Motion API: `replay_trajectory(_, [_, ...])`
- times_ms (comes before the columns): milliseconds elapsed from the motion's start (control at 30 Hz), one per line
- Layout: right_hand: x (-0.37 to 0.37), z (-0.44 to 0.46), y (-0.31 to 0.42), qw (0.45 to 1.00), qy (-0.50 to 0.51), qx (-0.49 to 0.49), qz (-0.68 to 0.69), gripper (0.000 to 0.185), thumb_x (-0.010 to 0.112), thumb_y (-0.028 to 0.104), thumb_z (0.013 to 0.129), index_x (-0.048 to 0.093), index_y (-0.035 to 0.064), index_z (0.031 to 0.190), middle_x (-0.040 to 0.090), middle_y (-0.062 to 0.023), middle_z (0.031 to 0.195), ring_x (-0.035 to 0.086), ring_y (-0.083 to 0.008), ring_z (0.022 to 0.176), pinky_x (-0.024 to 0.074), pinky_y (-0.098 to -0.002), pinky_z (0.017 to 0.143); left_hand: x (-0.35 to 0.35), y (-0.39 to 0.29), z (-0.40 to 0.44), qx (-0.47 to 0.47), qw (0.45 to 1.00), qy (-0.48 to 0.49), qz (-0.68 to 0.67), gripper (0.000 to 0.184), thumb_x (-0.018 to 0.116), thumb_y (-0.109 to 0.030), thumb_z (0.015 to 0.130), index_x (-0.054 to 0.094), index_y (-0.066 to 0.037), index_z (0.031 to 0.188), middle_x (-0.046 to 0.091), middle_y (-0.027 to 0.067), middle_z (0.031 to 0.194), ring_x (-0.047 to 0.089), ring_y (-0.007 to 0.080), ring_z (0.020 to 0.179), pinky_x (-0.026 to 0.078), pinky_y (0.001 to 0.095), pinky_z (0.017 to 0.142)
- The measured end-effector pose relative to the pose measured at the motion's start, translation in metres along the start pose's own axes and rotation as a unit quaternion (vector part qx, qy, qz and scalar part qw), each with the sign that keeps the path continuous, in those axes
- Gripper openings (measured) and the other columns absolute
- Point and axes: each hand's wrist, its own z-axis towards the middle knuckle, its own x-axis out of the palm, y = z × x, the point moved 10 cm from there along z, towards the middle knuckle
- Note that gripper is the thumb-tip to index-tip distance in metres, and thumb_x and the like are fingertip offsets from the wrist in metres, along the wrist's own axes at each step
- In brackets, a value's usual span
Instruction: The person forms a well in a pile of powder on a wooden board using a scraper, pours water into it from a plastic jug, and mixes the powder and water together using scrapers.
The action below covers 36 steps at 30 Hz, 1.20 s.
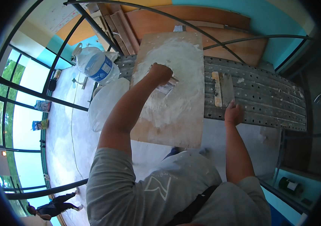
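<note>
A wooden board (190,132) smeared with whitish paste lies on a perforated metal platform (258,86). Over the board's middle, my left hand (161,74) is closed round a flat scraper (166,89), whose blade rests on the paste. My right hand (234,113) is at the platform's near edge, its fingers closed at the lower corner of a wide trowel (227,89) with a pale, worn handle strip (217,89). That trowel lies to the right of the board.
A large clear water bottle (97,64) and a translucent plastic bag (109,101) are left of the board. Dark scaffold bars (39,94) surround the platform. Wooden planks (124,32) lean behind. Another person (53,207) is far below at lower left.
</note>
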Motion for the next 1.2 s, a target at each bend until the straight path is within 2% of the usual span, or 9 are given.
replay_trajectory(167, [0.007, 0.001, -0.001, 1.000, 0.013, 0.008, -0.016, 0.050, 0.048, 0.047, 0.093, 0.065, 0.0034, 0.077, 0.065, -0.0166, 0.084, 0.063, -0.0378, 0.080, 0.0495, -0.0499, 0.069, -0.010, 0.033, 0.025, -0.034, 0.997, -0.046, -0.057, 0.024, 0.065, -0.010, 0.076, 0.070, -0.012, 0.100, 0.071, 0.0108, 0.100, 0.069, 0.0302, 0.097, 0.054, 0.0426, 0.077])
replay_trajectory(267, [0.002, 0.000, 0.001, 1.000, 0.022, 0.008, -0.018, 0.049, 0.049, 0.047, 0.093, 0.065, 0.0035, 0.078, 0.065, -0.0166, 0.085, 0.062, -0.0377, 0.082, 0.0495, -0.0500, 0.070, 0.001, 0.061, 0.035, -0.076, 0.990, -0.075, -0.087, 0.025, 0.064, -0.008, 0.076, 0.071, -0.009, 0.100, 0.071, 0.0129, 0.103, 0.068, 0.0318, 0.098, 0.054, 0.0426, 0.080])
replay_trajectory(467, [0.001, 0.000, 0.002, 0.999, 0.029, 0.014, 0.000, 0.050, 0.049, 0.047, 0.094, 0.065, 0.0028, 0.079, 0.065, -0.0167, 0.086, 0.062, -0.0378, 0.085, 0.0493, -0.0502, 0.072, 0.049, 0.118, 0.020, -0.198, 0.973, -0.002, -0.122, 0.026, 0.063, -0.006, 0.076, 0.072, -0.003, 0.100, 0.069, 0.0186, 0.108, 0.066, 0.0354, 0.103, 0.054, 0.0448, 0.084])
replay_trajectory(567, [0.001, 0.000, 0.001, 0.999, 0.033, 0.014, 0.003, 0.050, 0.049, 0.047, 0.094, 0.065, 0.0026, 0.080, 0.065, -0.0168, 0.086, 0.061, -0.0382, 0.086, 0.0493, -0.0504, 0.073, 0.064, 0.128, 0.002, -0.201, 0.973, 0.021, -0.110, 0.027, 0.062, -0.007, 0.076, 0.072, -0.002, 0.100, 0.068, 0.0197, 0.110, 0.065, 0.0362, 0.104, 0.054, 0.0446, 0.084])
replay_trajectory(767, [0.007, 0.000, -0.003, 0.998, 0.054, 0.023, 0.021, 0.049, 0.049, 0.047, 0.094, 0.065, 0.0030, 0.079, 0.065, -0.0169, 0.087, 0.061, -0.0386, 0.086, 0.0490, -0.0506, 0.073, 0.025, 0.130, -0.048, -0.261, 0.951, -0.056, -0.154, 0.027, 0.058, -0.009, 0.080, 0.071, -0.008, 0.103, 0.069, 0.0153, 0.108, 0.065, 0.0358, 0.105, 0.054, 0.0455, 0.084])
replay_trajectory(867, [0.008, -0.002, -0.005, 0.999, 0.044, 0.021, 0.023, 0.049, 0.049, 0.047, 0.094, 0.065, 0.0039, 0.079, 0.065, -0.0168, 0.086, 0.061, -0.0386, 0.085, 0.0489, -0.0509, 0.072, -0.016, 0.098, -0.050, -0.168, 0.970, -0.119, -0.129, 0.033, 0.057, -0.014, 0.080, 0.067, -0.013, 0.112, 0.069, 0.0136, 0.101, 0.067, 0.0347, 0.095, 0.052, 0.0438, 0.082])
replay_trajectory(967, [0.006, -0.001, -0.002, 0.999, 0.048, 0.012, 0.020, 0.049, 0.049, 0.048, 0.094, 0.065, 0.0049, 0.077, 0.065, -0.0166, 0.085, 0.062, -0.0385, 0.082, 0.0488, -0.0516, 0.070, -0.011, 0.067, -0.035, -0.097, 0.985, -0.143, -0.004, 0.028, 0.055, -0.012, 0.083, 0.070, -0.020, 0.105, 0.070, 0.0073, 0.096, 0.066, 0.0301, 0.093, 0.051, 0.0418, 0.082])
replay_trajectory(1100, [0.007, 0.002, -0.003, 0.999, 0.044, 0.001, 0.021, 0.050, 0.048, 0.048, 0.094, 0.065, 0.0055, 0.075, 0.066, -0.0162, 0.084, 0.063, -0.0383, 0.079, 0.0488, -0.0520, 0.067, 0.020, 0.064, -0.040, -0.108, 0.987, -0.115, 0.012, 0.022, 0.055, -0.012, 0.083, 0.073, -0.020, 0.093, 0.070, 0.0052, 0.093, 0.067, 0.0278, 0.092, 0.051, 0.0418, 0.082])
replay_trajectory(1200, [0.005, 0.000, -0.002, 0.999, 0.047, -0.003, 0.025, 0.051, 0.047, 0.049, 0.094, 0.065, 0.0052, 0.074, 0.066, -0.0163, 0.083, 0.064, -0.0379, 0.079, 0.0490, -0.0513, 0.066, 0.040, 0.066, -0.053, -0.144, 0.988, -0.046, -0.015, 0.018, 0.056, -0.016, 0.084, 0.074, -0.015, 0.090, 0.071, 0.0113, 0.092, 0.069, 0.0298, 0.089, 0.053, 0.0440, 0.076])
